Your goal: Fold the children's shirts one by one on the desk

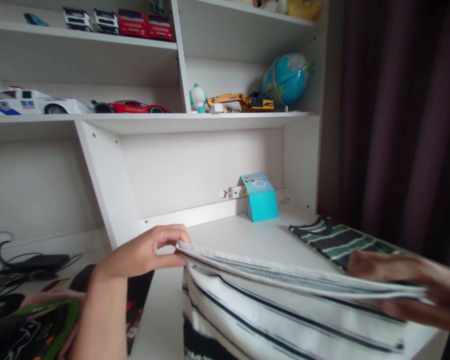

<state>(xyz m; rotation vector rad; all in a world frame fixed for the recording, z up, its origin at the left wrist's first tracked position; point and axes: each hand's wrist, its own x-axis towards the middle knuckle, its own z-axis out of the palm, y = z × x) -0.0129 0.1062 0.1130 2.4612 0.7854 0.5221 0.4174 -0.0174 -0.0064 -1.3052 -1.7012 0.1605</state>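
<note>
Fingers of my left hand (146, 252) pinching one corner of the white striped cloth (285, 305), my blurred right hand (401, 280) gripping its other end, fabric stretched over the desk (247, 235), in front of the blue calendar (260, 197).

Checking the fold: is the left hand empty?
No, the left hand pinches the raised edge of the white striped cloth.

Soft woven cloth is seen in the striped garment (285, 305); the white desk (247, 235) is finished smooth and matt.
</note>
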